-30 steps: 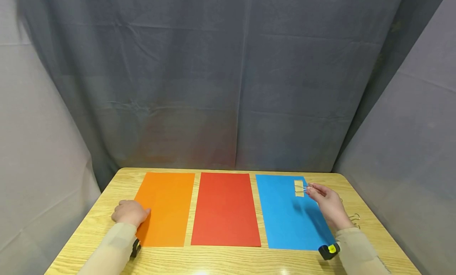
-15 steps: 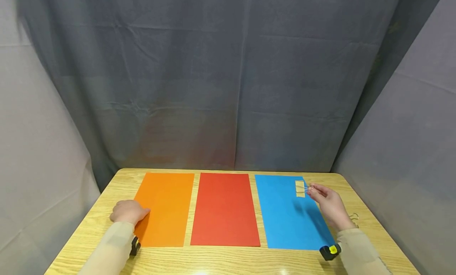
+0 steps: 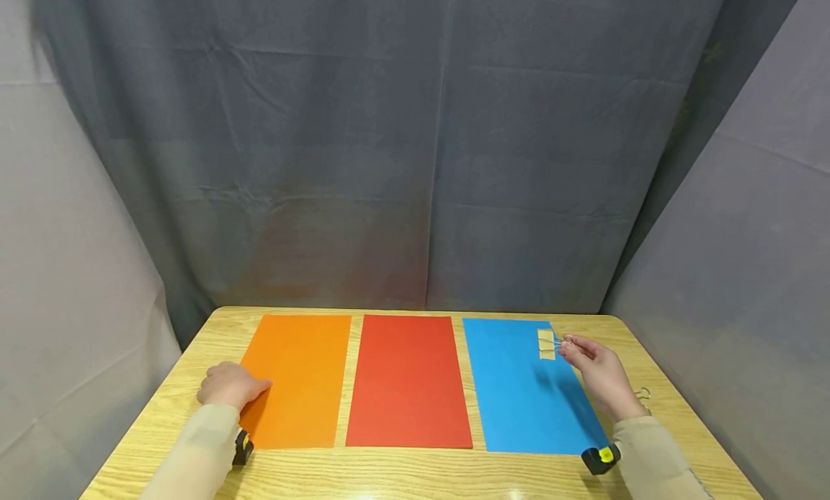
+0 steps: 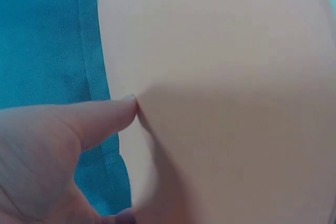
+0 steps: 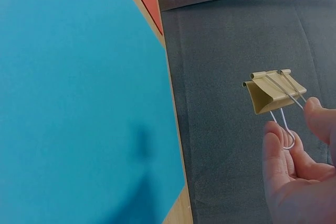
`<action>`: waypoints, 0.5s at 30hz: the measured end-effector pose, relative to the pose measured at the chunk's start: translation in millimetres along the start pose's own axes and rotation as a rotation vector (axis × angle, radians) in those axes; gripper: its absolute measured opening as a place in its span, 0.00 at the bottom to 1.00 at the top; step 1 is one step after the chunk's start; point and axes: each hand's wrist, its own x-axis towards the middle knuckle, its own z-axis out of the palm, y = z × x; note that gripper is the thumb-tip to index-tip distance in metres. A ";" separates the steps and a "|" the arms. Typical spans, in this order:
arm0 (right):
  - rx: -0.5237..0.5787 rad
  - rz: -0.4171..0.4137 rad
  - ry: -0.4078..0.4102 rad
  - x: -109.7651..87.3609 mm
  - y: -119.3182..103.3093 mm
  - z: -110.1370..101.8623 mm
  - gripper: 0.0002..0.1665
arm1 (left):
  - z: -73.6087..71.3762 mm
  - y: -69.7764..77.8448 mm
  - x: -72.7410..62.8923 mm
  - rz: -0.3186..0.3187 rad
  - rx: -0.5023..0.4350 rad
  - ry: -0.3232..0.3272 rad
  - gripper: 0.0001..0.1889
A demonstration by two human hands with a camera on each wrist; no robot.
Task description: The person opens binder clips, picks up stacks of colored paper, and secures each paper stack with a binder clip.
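Binder clip [image 5: 273,88], gold with silver wire handles [image 5: 288,147], is what I look at first: it is up in the air over the blue sheet [image 3: 519,399], toward the far right corner of the counter [image 3: 402,475]. The right hand [image 3: 603,374] pinches it by those handles, thumb on one and fingers at the other, so the gold body points away from the palm. From the head camera I see a shadow [image 3: 543,376] on the blue paper below, so the clip and the sheet are apart.

Just past the right wrist, near the counter's right edge, I make out a second clip [image 3: 643,394], partly hidden by the arm.

Over on the other side, the left hand [image 3: 230,385] lies across the left edge of the orange sheet [image 3: 301,385], relaxed, its thumb stretched out and the tip touching the paper. I can't tell whether its fingers touch the wood. That sheet is the one closest to the counter's left edge; the red sheet [image 3: 410,385] lies between the orange and the blue, and all three reach almost to the far edge.

Both arms wear cream sleeves [image 3: 197,453] and a small black device [image 3: 601,459] at the wrist. Beyond the far edge I have grey cloth [image 3: 324,147], with paler cloth [image 3: 746,269] on either side.
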 end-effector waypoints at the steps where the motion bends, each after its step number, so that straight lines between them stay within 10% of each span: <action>1: 0.002 0.000 -0.001 0.2 0.3 0.1 0.43 | 0.7 0.1 0.8 -0.002 -0.011 0.008 0.45; 15: 0.004 -0.010 0.000 -1.1 2.2 1.1 0.43 | 3.8 -4.7 0.6 0.047 -0.108 0.012 0.42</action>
